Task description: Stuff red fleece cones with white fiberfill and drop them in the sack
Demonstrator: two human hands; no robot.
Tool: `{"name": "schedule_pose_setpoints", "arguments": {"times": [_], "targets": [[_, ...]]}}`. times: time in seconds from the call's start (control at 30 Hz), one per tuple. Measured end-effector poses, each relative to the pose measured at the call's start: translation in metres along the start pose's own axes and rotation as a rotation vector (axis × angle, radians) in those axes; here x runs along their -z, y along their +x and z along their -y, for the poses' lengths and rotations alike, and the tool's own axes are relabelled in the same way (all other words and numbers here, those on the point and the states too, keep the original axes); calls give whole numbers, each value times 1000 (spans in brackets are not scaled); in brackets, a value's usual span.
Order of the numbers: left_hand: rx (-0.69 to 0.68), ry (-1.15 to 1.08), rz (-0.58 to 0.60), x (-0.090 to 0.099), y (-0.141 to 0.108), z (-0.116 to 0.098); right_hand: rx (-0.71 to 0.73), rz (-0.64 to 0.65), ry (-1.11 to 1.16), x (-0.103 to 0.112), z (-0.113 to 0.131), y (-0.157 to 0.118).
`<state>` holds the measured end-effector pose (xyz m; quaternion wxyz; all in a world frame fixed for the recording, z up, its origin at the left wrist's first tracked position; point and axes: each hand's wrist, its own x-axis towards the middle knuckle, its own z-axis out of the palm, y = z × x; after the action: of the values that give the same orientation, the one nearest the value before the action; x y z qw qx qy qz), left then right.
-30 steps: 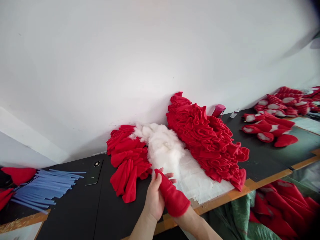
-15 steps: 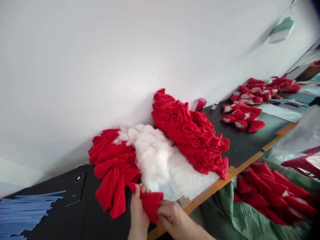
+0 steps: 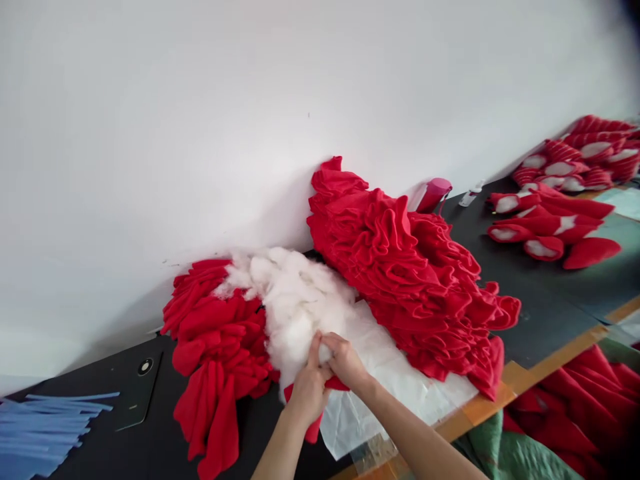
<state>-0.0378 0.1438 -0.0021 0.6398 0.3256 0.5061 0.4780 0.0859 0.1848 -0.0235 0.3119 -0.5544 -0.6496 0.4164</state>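
Note:
My left hand [image 3: 311, 388] is closed around a small red fabric piece [image 3: 315, 430], whose parts show below and beside the fingers. My right hand [image 3: 344, 359] meets it from the right, its fingertips pinched on a tuft at the near edge of the white fibre stuffing [image 3: 300, 303]. The left index finger also touches the stuffing. A pile of flat red fabric pieces [image 3: 213, 360] lies left of the stuffing. To the right rises a larger heap of red fabric pieces [image 3: 400, 267]. My hands hide most of the held piece.
A clear plastic sheet [image 3: 400, 393] lies under the stuffing. Blue strips [image 3: 55, 427] and a dark phone [image 3: 139, 393] are at the left. Stuffed red pieces [image 3: 555, 223], a small bottle [image 3: 471, 195] and a red cup [image 3: 433, 196] stand farther right. A green sack [image 3: 520, 453] holds red pieces below the table edge.
Both hands have moved forward, from the table's front edge to the stuffing. My right hand has left the red piece's edge and now pinches stuffing. The view has shifted.

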Motion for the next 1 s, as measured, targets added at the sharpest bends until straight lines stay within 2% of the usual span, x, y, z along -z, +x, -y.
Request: {"name": "schedule_pose_setpoints", "arguments": {"times": [0.1,0.2,0.27,0.3,0.37,0.47,0.53,0.63,0.73,0.8,0.87,0.93,1.0], "targets": [[-79,227,101,-3,26,16,2,-33,114,24,0,-4],[-72,239,44,-6,40,25,-47,-181,271,54,7,-6],[-77,227,31,-7,40,22,-87,-303,409,80,15,-9],[-88,218,37,-7,37,17,-114,-328,506,94,20,-13],[-112,195,73,-5,23,-2,-180,-296,728,119,31,-24],[-121,180,114,-3,-10,-39,-272,-228,934,135,47,-47],[-116,135,144,-7,-33,-59,-291,-213,979,126,54,-60],[-92,36,152,-20,-56,-70,-279,-111,1005,95,67,-73],[-152,219,71,-24,-67,-71,-255,-136,820,69,84,-84],[-244,327,121,-17,-74,-74,-217,-182,625,63,99,-91],[-296,328,199,-5,-84,-79,-165,-113,517,58,113,-99],[-250,235,195,8,-94,-84,-138,5,559,48,126,-106],[-122,106,144,21,-101,-85,-179,27,683,35,134,-111]]}}
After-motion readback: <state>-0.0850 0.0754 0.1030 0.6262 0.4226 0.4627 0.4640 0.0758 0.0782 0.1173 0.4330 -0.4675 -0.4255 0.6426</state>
